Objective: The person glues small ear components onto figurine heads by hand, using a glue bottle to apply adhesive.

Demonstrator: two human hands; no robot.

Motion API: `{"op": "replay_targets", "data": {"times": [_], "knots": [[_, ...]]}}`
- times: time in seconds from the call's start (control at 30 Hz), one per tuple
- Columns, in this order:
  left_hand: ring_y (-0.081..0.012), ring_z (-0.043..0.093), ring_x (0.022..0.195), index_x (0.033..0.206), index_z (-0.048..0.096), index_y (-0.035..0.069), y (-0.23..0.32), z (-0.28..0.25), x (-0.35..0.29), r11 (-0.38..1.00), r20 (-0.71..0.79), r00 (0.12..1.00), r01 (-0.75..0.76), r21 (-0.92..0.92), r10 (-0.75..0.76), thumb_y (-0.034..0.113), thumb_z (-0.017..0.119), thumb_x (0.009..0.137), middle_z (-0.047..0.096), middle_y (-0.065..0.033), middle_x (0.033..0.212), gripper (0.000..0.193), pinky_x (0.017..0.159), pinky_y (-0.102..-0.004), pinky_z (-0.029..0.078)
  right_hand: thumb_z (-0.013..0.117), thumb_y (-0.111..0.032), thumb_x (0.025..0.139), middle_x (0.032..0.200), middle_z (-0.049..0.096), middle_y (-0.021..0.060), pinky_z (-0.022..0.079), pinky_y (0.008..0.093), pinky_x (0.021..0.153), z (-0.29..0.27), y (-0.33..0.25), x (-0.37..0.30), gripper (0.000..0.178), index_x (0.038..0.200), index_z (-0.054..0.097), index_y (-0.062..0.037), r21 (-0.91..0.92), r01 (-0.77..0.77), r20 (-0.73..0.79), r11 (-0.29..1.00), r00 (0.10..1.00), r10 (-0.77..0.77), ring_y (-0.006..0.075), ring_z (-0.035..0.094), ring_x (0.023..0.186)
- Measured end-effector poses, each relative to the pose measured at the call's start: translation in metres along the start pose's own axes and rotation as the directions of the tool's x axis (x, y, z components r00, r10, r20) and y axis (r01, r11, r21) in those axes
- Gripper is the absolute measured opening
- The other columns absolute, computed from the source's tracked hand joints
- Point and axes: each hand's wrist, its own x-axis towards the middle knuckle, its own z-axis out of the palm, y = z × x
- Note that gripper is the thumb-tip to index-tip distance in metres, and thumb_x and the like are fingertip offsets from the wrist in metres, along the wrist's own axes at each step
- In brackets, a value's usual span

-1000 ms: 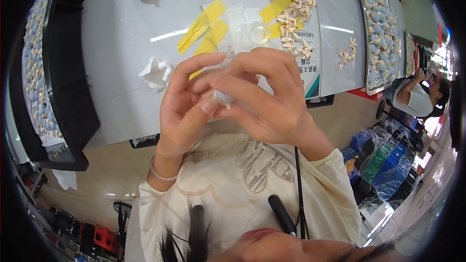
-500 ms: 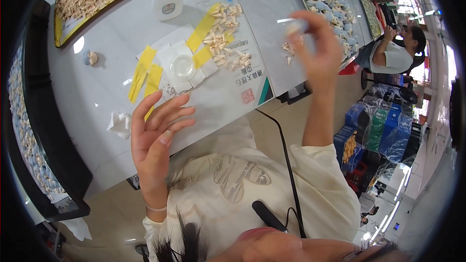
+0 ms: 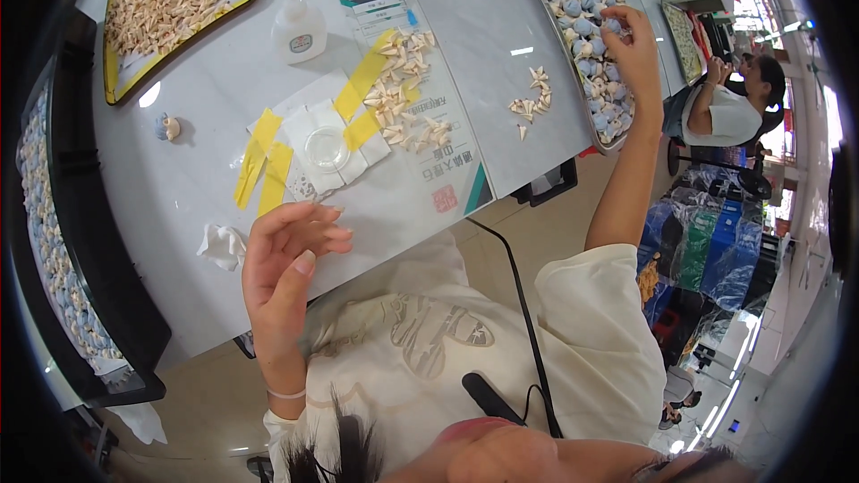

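Observation:
My right hand (image 3: 640, 63) reaches over the metal tray (image 3: 564, 46) at the right. Its thumb and fingers close round a small blue-and-cream figurine (image 3: 611, 26), among many like it in the tray. My left hand (image 3: 283, 273) hovers by the table's near edge, fingers loosely bent and apart, with nothing in it. Ahead of it a small clear round dish (image 3: 327, 148) sits on white paper, flanked by yellow tape strips (image 3: 258, 157). Small cream pointed pieces (image 3: 403, 80) lie in a cluster right of the dish, and several more (image 3: 534, 97) lie nearer the tray.
A white squeeze bottle (image 3: 298, 31) stands behind the dish. One figurine (image 3: 167, 127) sits at the left, above a crumpled tissue (image 3: 222, 246). A yellow-edged tray (image 3: 165, 13) of cream pieces is at the back left. Black racks (image 3: 107, 277) stand leftmost. A seated person (image 3: 729, 107) is at the right.
My right hand has moved right and away from me, carrying the figurine from above the table to the metal tray. My left hand stays nearly in place, its fingers slightly more curled.

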Motion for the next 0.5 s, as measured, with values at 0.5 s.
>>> {"op": "replay_targets", "data": {"times": [0.5], "knots": [[-0.0229,0.057,0.09,0.106,0.048,-0.005,0.001,-0.007,-0.006,1.0,-0.009,1.0,0.004,0.023,-0.003,0.003,0.044,0.084,0.055,-0.016,0.103,0.024,0.082,-0.0359,0.045,0.055,-0.023,0.081,0.105,0.053,0.013,0.037,0.0337,0.087,0.013,0.006,0.0,0.027,0.1,0.056,-0.0036,-0.033,0.038,-0.025,0.999,0.999,-0.038,0.0279,0.049,0.098]]}}
